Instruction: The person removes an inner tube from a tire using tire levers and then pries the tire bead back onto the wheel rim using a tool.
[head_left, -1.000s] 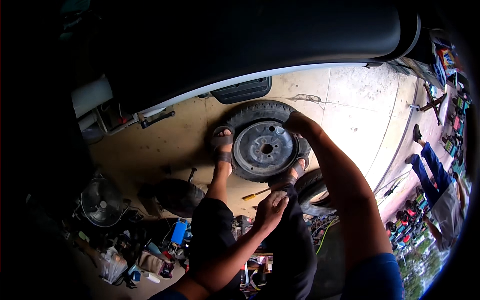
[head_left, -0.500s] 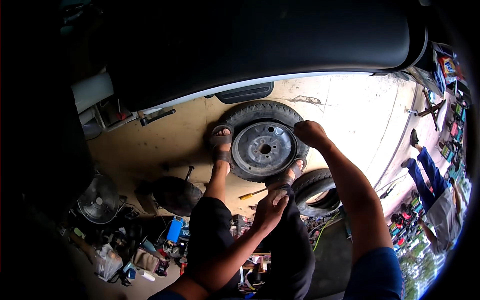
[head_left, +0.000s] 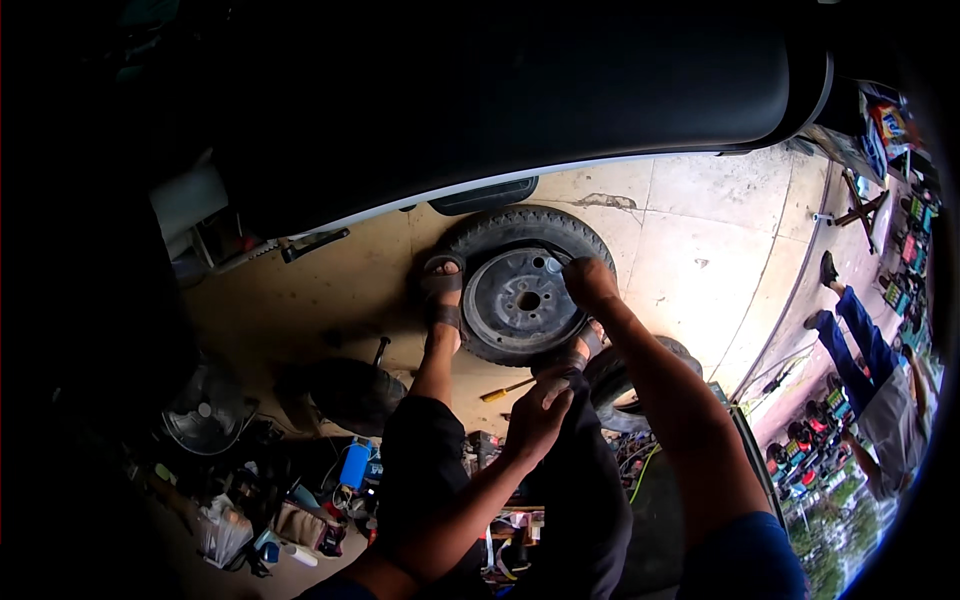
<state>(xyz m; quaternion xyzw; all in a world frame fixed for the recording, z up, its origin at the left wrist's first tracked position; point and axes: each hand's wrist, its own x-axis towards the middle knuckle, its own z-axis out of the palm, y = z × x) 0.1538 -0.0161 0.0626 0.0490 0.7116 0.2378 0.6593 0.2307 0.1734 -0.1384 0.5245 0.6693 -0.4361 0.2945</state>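
One curled right hand point(head_left: 590, 284) is covering the edge of the wheel point(head_left: 496, 288), mid-frame; the curled left hand point(head_left: 538, 418) is resting lower, grip contents unclear. The wheel is seeming heavy, stiff; its tyre point(head_left: 515, 222) is offering hold.

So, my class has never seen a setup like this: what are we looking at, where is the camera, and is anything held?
There's no machine here: a person works bare-handed. A wide fisheye camera worn on the head looks down, so straight edges appear bent. A tyred wheel lies flat on the floor, with a second tyre and a yellow-handled tool nearby. The right hand is curled at the wheel's edge; whether its grip holds anything is unclear. The left hand is curled by the right trouser leg, with no object visible in it.
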